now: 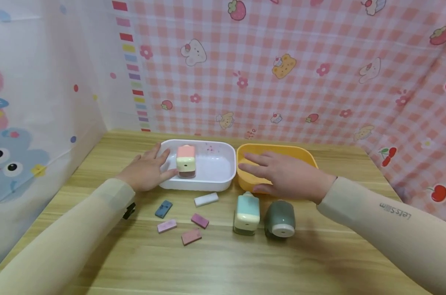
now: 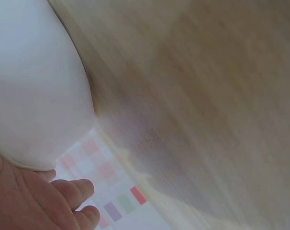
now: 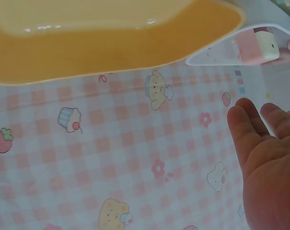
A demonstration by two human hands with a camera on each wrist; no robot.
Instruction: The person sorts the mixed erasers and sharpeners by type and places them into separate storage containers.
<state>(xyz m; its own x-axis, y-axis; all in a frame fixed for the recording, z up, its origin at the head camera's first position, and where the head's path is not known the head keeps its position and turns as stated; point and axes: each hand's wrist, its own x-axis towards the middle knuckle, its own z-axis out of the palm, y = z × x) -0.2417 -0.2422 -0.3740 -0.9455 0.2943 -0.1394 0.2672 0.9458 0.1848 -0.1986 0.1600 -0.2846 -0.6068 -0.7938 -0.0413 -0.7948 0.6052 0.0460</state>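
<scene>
My left hand (image 1: 144, 169) is at the left end of a white basin (image 1: 215, 187), fingers spread, thumb reaching over the rim toward a pink and cream pencil sharpener (image 1: 186, 160) that stands inside. With its fingers stretched out to the left, my right hand (image 1: 287, 174) hovers over a yellow basin (image 1: 300, 152) and holds nothing. That hand (image 3: 272, 163) appears palm-side in the right wrist view, apart from the yellow basin (image 3: 135, 52). In the left wrist view, the left hand (image 2: 35, 196) lies right by the white basin wall (image 2: 35, 96), its fingers partly hidden.
In front of the basins stand a teal and cream sharpener (image 1: 247, 213) and a dark green one (image 1: 280, 219). Several erasers lie to their left: white (image 1: 206, 199), blue (image 1: 164, 209), lilac (image 1: 167, 226), magenta (image 1: 200, 221) and pink (image 1: 191, 237). A checkered cloth (image 1: 215, 82) hangs behind the table.
</scene>
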